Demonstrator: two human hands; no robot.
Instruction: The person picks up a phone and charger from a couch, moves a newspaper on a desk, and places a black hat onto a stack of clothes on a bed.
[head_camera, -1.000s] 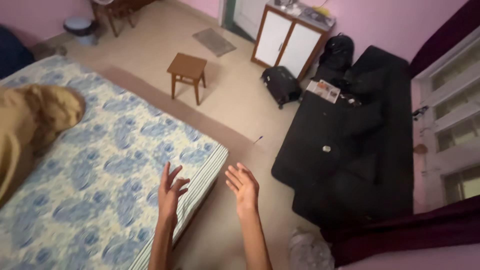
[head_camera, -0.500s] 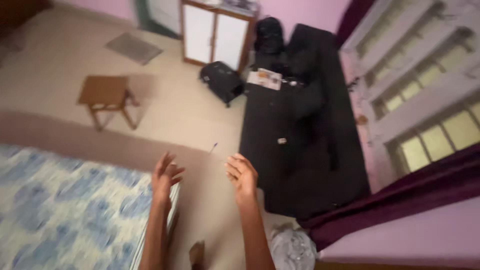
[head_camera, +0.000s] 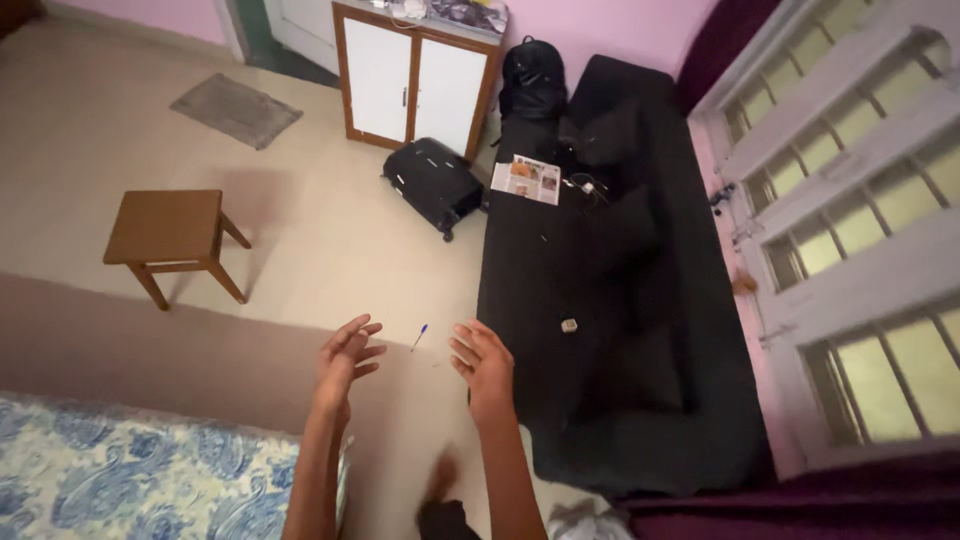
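Observation:
My left hand (head_camera: 344, 362) and my right hand (head_camera: 486, 363) are both raised in front of me over the floor, fingers spread, palms facing each other, holding nothing. A small blue pen (head_camera: 419, 336) lies on the tiled floor between and just beyond them. The corner of the bed with a blue patterned sheet (head_camera: 130, 478) sits under my left forearm. A black sofa (head_camera: 620, 300) runs along the right, close to my right hand.
A wooden stool (head_camera: 168, 232) stands at the left. A black suitcase (head_camera: 432, 183) lies before a white cabinet (head_camera: 415, 78). A backpack (head_camera: 532, 78) and a newspaper (head_camera: 527, 179) rest on the sofa. Windows (head_camera: 860, 200) line the right wall. A grey mat (head_camera: 236, 108) lies at the back.
The view has swung right and off the bed, toward the floor and sofa. Both hands stay raised and open, now over the floor near the pen.

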